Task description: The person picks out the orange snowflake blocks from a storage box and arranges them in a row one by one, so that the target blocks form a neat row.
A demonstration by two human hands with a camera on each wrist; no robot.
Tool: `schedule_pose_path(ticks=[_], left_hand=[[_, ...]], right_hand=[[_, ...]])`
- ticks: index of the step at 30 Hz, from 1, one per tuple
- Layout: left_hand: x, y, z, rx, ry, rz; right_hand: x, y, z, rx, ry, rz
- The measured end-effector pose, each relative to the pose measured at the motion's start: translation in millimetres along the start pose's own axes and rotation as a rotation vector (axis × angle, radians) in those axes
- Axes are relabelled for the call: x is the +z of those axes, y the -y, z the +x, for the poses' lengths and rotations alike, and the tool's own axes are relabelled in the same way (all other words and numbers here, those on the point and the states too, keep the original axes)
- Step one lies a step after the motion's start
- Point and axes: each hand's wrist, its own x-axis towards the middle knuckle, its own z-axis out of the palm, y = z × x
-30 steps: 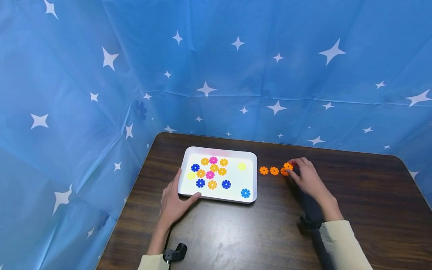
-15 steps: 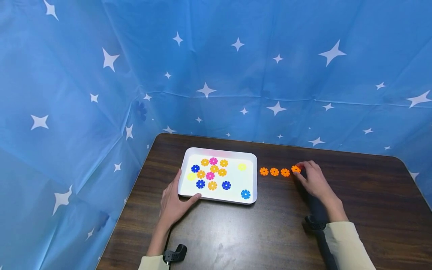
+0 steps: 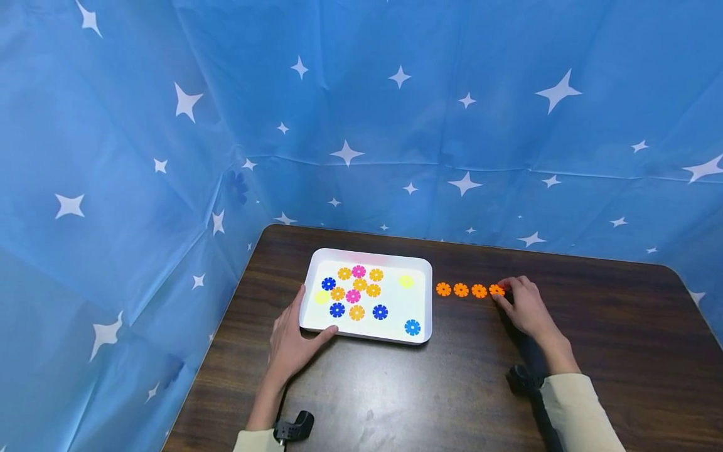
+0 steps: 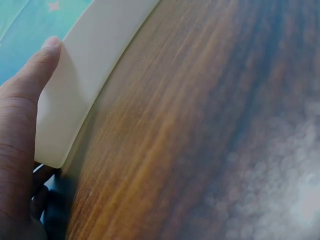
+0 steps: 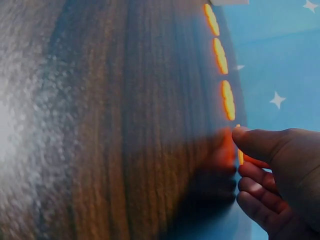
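My left hand [image 3: 294, 339] holds the near left corner of a white tray [image 3: 426, 301], with the thumb on the front wall and the fingers along the left side. The left wrist view shows that thumb [image 4: 30, 75] against the tray wall [image 4: 85, 75]. At the right end of a row of orange snowflake discs, my right hand [image 3: 528, 307] pinches one orange snowflake disc [image 3: 496, 289]. Seen from the right wrist, the pinched disc [image 5: 240, 157] stands edge-on between thumb and fingers, slightly above its reflection. Three orange discs [image 3: 460, 290] lie left of it.
Inside the tray lie several snowflake discs: yellow-orange [image 3: 357, 312], pink [image 3: 353, 296], dark blue [image 3: 380, 312], pale yellow [image 3: 406, 282] and one lighter blue [image 3: 413, 327]. The dark wooden table [image 3: 407, 395] meets a blue star-patterned curtain [image 3: 395, 125] at the back and left.
My right hand has carried the orange disc rightward from above the third disc, then lowered it at the row's right end. The left hand stays on the tray.
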Motion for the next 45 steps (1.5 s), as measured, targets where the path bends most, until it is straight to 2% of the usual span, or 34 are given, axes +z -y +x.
schedule_pose_path(ticks=[18,30,39,45], left_hand=[[-0.1,-1.1,0.4,-0.012,0.0,0.001],[-1.3,-2.1,-0.4,-0.008,0.004,0.003],[-2.2,-1.1,0.1,0.004,-0.007,-0.002],[-2.3,-1.1,0.1,0.009,0.004,0.005]], right_hand=[[7.9,2.5,-0.2,0.01,-0.085,0.036],[4.2,4.0,-1.2,0.035,-0.063,0.04],[-1.1,25.7,0.9,-0.053,-0.08,0.066],[-2.6,44.2,6.4,-0.08,-0.089,0.087]])
